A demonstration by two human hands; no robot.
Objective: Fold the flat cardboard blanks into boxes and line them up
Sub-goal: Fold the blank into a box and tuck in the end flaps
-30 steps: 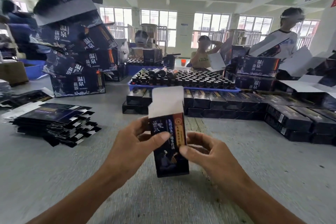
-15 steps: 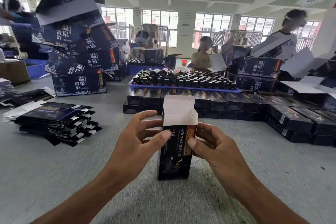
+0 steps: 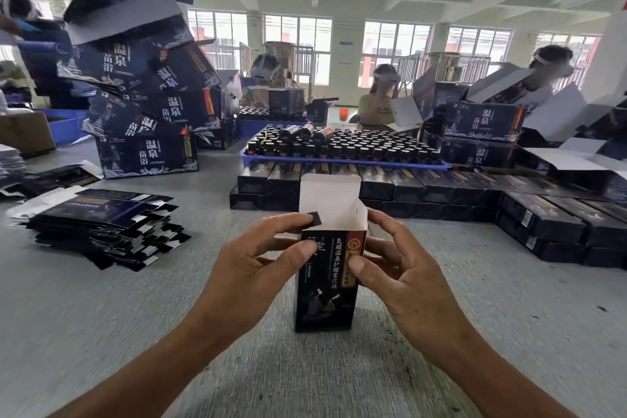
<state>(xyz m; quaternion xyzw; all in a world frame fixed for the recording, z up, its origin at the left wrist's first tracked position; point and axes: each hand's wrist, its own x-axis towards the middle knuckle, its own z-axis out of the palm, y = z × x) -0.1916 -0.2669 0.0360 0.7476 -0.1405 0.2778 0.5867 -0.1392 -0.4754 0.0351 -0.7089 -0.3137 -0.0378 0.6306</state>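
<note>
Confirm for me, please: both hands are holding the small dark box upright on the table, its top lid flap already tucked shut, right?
Not quite: in the head view the left hand and right hand do hold the small dark box upright on the table, but its white lid flap stands open, not tucked shut.

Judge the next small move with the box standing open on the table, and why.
Probably fold in the small side flap that the left hand pinches, then tuck down the top flap. The box stands upright, held by both hands, right hand at its side; its white lid flap stands up and the top is open, so it is not ready to join the finished boxes behind.
</note>
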